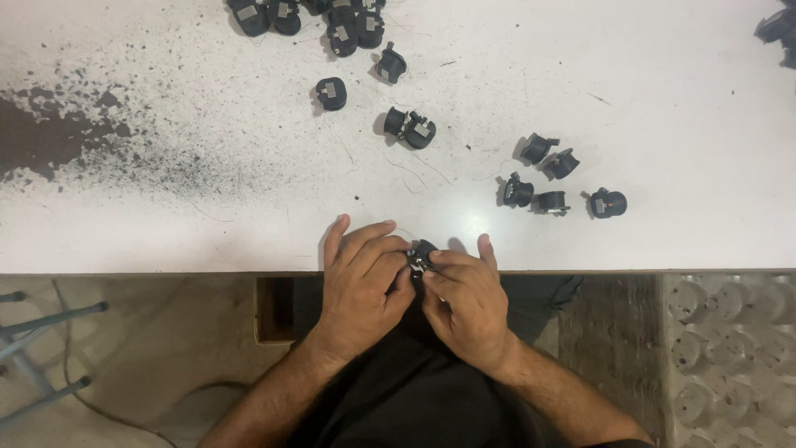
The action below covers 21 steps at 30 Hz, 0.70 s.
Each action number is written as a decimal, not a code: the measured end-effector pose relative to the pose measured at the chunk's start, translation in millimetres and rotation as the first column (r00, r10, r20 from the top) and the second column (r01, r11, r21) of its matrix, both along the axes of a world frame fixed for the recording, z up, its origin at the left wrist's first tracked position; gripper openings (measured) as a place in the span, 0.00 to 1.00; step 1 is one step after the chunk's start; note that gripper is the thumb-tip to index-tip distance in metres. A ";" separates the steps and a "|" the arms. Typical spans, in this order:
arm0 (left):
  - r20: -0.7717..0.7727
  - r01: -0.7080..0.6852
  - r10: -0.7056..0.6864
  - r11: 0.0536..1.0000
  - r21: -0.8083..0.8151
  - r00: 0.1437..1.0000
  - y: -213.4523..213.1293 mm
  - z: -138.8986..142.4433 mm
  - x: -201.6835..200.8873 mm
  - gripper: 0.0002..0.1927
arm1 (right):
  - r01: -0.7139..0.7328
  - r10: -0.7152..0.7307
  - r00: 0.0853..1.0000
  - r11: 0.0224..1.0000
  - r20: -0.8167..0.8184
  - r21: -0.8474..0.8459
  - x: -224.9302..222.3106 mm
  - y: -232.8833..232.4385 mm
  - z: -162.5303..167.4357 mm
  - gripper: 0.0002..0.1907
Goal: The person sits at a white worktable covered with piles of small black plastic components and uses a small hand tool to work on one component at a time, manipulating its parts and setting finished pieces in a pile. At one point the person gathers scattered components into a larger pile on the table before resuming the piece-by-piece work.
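Note:
My left hand (361,282) and my right hand (467,303) meet at the near edge of the white table (663,124). Together they pinch one small black plastic part (421,253) with a metal piece on it; fingertips of both hands close around it. Most of the part is hidden by the fingers. More small black parts of the same kind lie loose on the table: a group to the right (551,178), a pair in the middle (410,127), a single one (332,93) and a cluster at the far edge (315,17).
Dark worn patches and specks cover the table's left side (50,137). Thin wire strands lie near the middle. A tray of clear round moulded cups (730,357) sits at lower right. A metal stool frame (41,348) stands on the floor at left.

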<state>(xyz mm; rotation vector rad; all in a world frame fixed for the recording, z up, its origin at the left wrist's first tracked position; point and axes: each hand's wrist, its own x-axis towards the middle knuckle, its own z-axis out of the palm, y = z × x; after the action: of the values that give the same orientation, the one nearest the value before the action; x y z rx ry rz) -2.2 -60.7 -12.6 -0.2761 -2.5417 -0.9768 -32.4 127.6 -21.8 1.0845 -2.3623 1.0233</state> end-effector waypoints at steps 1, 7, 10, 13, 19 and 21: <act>0.006 0.000 0.000 1.000 -0.006 1.000 0.2 2.2 0.2 0.06 | 0.004 -0.004 1.000 1.000 0.007 0.017 -0.2 0.4 1.6 0.16; 0.008 -0.050 0.050 0.998 0.036 0.999 -4.5 25.3 -3.5 0.11 | -0.006 -0.003 0.996 0.994 -0.088 -0.106 -7.4 12.9 24.9 0.17; 0.055 0.013 -0.015 0.999 0.037 0.998 -7.9 35.8 -9.0 0.22 | 0.205 -0.205 0.979 0.978 -0.010 0.045 -13.6 23.1 41.7 0.17; 0.108 0.070 -0.072 0.997 0.024 0.991 -1.3 41.3 -15.5 0.23 | 0.128 -0.141 0.988 0.977 0.065 0.173 -22.4 15.1 44.6 0.30; 0.143 0.089 -0.101 0.992 0.091 0.985 7.3 38.2 -17.4 0.14 | 0.109 -0.128 0.984 0.983 0.127 0.145 -27.4 10.8 40.6 0.21; 0.141 0.123 -0.142 0.983 0.134 0.980 4.2 35.9 -16.7 0.11 | 0.087 -0.107 0.985 0.984 0.132 0.153 -26.1 13.4 39.9 0.21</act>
<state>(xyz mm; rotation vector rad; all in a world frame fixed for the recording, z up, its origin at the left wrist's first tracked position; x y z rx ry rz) -18.9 -56.5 23.3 -0.3516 -2.6098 -1.2450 -58.5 141.0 18.1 0.9640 -2.6112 0.9306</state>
